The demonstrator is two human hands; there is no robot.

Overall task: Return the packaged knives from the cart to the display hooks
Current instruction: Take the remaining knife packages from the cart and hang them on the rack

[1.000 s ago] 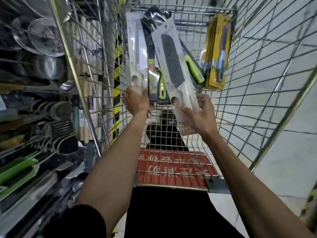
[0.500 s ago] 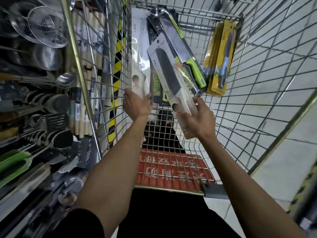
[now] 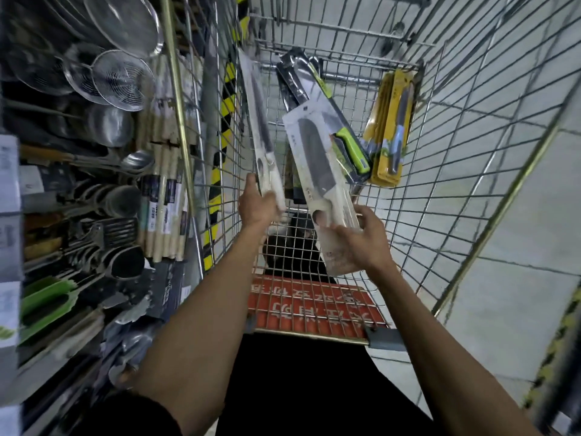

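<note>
Inside the wire cart (image 3: 440, 158), my left hand (image 3: 256, 206) grips the lower end of a long white knife package (image 3: 261, 130) that leans against the cart's left wall. My right hand (image 3: 361, 240) holds the bottom of a wider white package with a dark-bladed knife (image 3: 317, 171), tilted up and left. Behind it lie a green-handled knife in black packaging (image 3: 339, 127) and yellow knife packages (image 3: 390, 133) propped at the cart's far right corner.
A display shelf on the left carries metal strainers (image 3: 116, 77), ladles and spoons (image 3: 132, 162), rolling pins (image 3: 163, 196) and green utensils (image 3: 44, 303). The cart's red child-seat flap (image 3: 314, 306) lies close to me. Grey tiled floor (image 3: 503, 247) runs on the right.
Both hands have lifted their packages a little higher in the cart; the right-hand package has tilted more upright, uncovering the green-handled knife behind it.
</note>
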